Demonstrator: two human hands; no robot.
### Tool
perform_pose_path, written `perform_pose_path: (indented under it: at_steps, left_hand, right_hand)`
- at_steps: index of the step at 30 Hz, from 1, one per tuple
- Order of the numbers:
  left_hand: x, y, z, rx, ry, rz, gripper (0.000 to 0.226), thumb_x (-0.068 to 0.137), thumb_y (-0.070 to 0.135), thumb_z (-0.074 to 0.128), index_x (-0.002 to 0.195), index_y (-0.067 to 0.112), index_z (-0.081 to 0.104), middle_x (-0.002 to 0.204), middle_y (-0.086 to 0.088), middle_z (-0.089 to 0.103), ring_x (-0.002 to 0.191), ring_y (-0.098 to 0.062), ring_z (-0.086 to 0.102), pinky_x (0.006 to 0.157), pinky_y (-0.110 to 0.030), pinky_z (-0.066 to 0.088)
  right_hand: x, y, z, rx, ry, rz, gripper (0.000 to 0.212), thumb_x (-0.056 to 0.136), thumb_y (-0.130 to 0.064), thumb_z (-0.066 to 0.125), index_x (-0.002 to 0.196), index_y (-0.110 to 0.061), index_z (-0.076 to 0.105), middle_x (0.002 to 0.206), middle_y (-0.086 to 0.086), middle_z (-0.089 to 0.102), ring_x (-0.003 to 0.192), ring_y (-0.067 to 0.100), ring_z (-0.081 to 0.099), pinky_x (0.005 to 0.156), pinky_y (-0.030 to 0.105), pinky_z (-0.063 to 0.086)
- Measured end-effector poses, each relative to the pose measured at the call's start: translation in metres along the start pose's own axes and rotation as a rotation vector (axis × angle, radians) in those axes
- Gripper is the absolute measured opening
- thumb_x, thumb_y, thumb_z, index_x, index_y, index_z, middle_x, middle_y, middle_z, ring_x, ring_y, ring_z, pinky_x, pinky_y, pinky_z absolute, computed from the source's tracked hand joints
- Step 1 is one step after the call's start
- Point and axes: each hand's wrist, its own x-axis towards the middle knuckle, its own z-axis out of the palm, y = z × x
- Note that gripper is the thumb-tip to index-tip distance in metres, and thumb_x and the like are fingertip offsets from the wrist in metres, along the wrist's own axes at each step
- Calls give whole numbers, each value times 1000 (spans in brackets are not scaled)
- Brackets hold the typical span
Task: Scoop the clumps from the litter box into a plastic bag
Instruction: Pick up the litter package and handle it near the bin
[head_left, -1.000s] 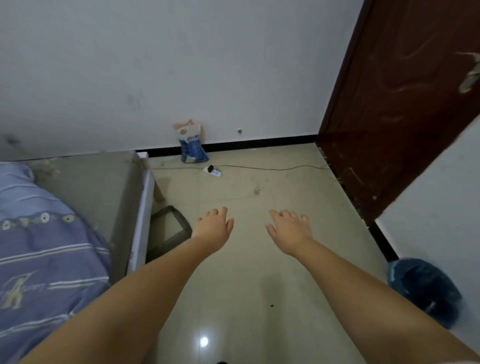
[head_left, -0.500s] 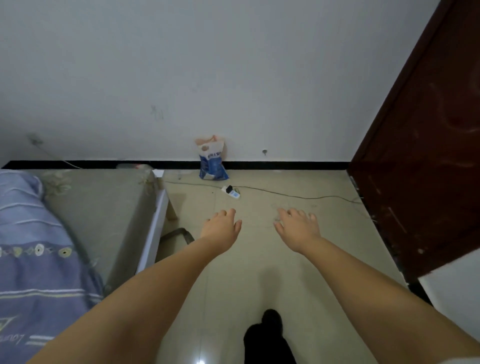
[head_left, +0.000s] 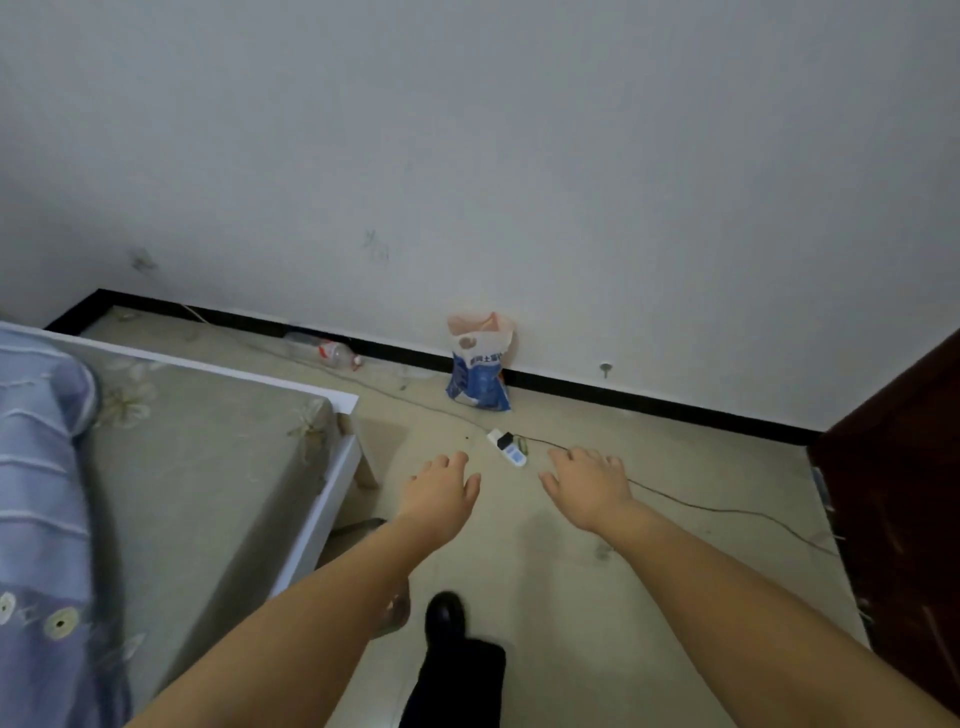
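A: Report the condition of both hands.

B: The left hand and the right hand are extended forward over the floor, palms down, fingers relaxed and spread. Neither hand holds or touches anything.

A: Location of the litter box?

B: A dark rim shows on the floor at the foot of the bed, just left of the left forearm. Whether it is the litter box cannot be told. No scoop is seen.

A: And the bag?

B: A blue and white bag stands upright against the wall, top open, well beyond the fingertips. Print on it is too small to read.

A: Other items on the floor?

B: A white power strip lies between the hands and the bag, with a thin cable running right toward the dark door. A plastic bottle lies on its side by the baseboard. One dark shoe is visible at the lower centre.
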Motion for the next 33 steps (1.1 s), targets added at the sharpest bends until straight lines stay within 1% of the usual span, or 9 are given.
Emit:
perform_pose_path:
  at_steps: [3,8,13,17,20,24,28,31,33]
  left_hand:
    - [77,-28,-16,-39,11,-33,41,99,38,30,132,16,40,129,-9,51,117,-27,48,95,-40,40]
    - [206,-65,-59,-88,-13,-61,42,99,37,31,133,14,40,132,-11,49,118,-27,48,97,-42,42]
    - [307,-86,-102,-81,-50,-89,39,99,34,32,130,12,42,130,-14,51,117,-30,49,95,-41,42]
    - [380,-98,-111,-92,-98,-116,39,99,34,33,130,11,42,129,-15,51,117,-31,49,95,-41,41]
    - [440,-108,-106,-101,-140,-138,40,98,34,34,131,11,42,129,-16,52,117,-32,50,95,-41,42]
    - [537,-122,-92,-140,-185,-197,40,98,34,35,131,10,43,129,-14,53,117,-30,51,95,-40,42]
    - [628,-137,-63,-167,-238,-211,39,100,31,34,131,9,42,130,-13,52,116,-28,52,94,-38,42]
    - [690,-149,-29,-168,-295,-196,37,101,27,32,131,8,42,129,-13,51,115,-27,52,90,-33,41]
    - [733,-162,5,-237,-295,-280,36,100,30,34,128,9,42,125,-13,55,112,-27,55,85,-31,41]
  right_hand:
    - [78,-20,-15,-9,4,-60,43,97,-42,26,132,-22,41,128,7,53,115,25,49,94,41,36]
    - [207,-33,-53,21,-13,-43,40,98,-39,26,123,-17,47,124,9,54,111,26,51,93,40,37]
    - [305,-33,-83,62,-30,-28,39,98,-39,26,120,-16,48,123,10,56,112,28,52,92,41,38]
    - [380,-27,-84,69,-64,-41,34,98,-38,27,111,-18,51,113,7,60,103,25,55,87,39,41]
    - [447,-23,-79,47,-109,-71,31,96,-32,32,110,-16,54,115,7,60,104,26,56,86,37,42]
    - [551,-20,-69,36,-206,-124,28,95,-19,40,117,-12,56,120,9,59,110,27,56,89,36,44]
    - [648,-19,-38,78,-309,-93,29,94,-21,46,120,-12,55,121,10,58,108,28,56,91,37,46]
    - [711,-22,-2,41,-249,-182,30,95,-23,45,121,-11,53,122,8,56,109,26,55,91,35,43]
    - [752,-28,33,38,-179,-258,32,95,-27,46,122,-11,51,123,7,56,111,25,53,94,34,40]
